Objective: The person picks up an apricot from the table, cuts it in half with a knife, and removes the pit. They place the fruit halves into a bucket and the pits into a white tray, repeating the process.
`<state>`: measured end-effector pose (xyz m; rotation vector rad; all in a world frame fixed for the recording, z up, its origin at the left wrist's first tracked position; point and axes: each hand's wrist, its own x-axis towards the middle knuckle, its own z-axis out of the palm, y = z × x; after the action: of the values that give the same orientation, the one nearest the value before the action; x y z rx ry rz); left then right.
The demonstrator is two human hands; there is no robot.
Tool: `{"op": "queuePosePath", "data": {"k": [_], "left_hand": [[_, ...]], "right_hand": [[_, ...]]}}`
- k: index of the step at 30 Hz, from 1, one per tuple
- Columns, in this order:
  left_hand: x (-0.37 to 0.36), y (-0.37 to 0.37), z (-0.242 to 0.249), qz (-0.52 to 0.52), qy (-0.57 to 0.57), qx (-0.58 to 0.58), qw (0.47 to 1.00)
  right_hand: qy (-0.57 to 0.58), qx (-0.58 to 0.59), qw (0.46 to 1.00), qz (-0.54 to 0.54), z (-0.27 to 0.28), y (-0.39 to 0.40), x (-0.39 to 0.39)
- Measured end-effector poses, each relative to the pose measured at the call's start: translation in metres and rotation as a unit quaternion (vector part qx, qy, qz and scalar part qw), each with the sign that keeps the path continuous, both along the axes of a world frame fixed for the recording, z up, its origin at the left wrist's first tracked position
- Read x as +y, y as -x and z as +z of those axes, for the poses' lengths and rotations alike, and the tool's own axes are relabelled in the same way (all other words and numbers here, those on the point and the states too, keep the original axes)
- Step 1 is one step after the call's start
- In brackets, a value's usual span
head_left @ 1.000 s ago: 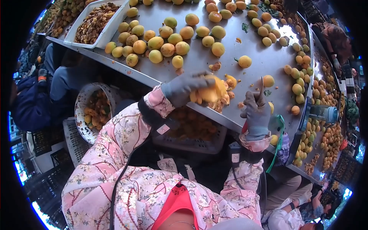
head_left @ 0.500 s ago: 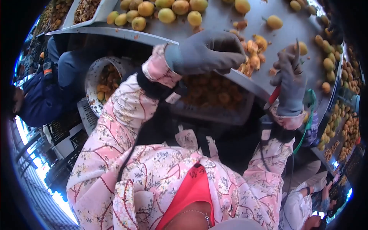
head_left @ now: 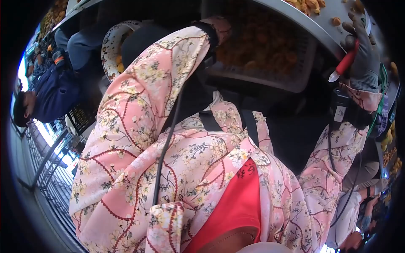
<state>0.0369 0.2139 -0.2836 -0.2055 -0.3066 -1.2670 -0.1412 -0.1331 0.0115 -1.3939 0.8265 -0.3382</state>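
My right hand (head_left: 362, 46), in a grey glove, is closed around a knife with a red handle (head_left: 349, 61). The handle's pale end points down and left, and I cannot make out the blade now. This hand is beside the edge of the metal table (head_left: 295, 14), near a loose orange piece of fruit (head_left: 336, 21). A pile of orange fruit pieces (head_left: 310, 5) lies on the table at the top. My left arm reaches up to a cuff (head_left: 217, 28) in shadow, beside a crate (head_left: 270, 78) of orange fruit below the table. The left hand itself does not show.
A white tub (head_left: 108, 52) with fruit stands at the upper left, near a seated person in dark blue (head_left: 55, 95). Another person in white (head_left: 346, 219) is at the lower right. Cables run along both my sleeves. A green cord (head_left: 383, 80) hangs by my right wrist.
The view has tilted down and left, so most of the table has gone out of sight. My left hand has left the table area and dropped from view. My right hand still grips the knife.
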Motion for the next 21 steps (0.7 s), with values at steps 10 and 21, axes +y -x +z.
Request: {"op": "queuePosePath", "data": {"k": [10, 21], "left_hand": [[-0.061, -0.010, 0.075, -0.084, -0.041, -0.136, 0.986], [-0.278, -0.049, 0.038, -0.097, 0.037, -0.232, 0.967]], "right_hand": [[0.189, -0.001, 0.982, 0.004, 0.030, 0.034, 0.002], [0.012, 0.062, 0.985, -0.158, 0.093, 0.036, 0.000]]}}
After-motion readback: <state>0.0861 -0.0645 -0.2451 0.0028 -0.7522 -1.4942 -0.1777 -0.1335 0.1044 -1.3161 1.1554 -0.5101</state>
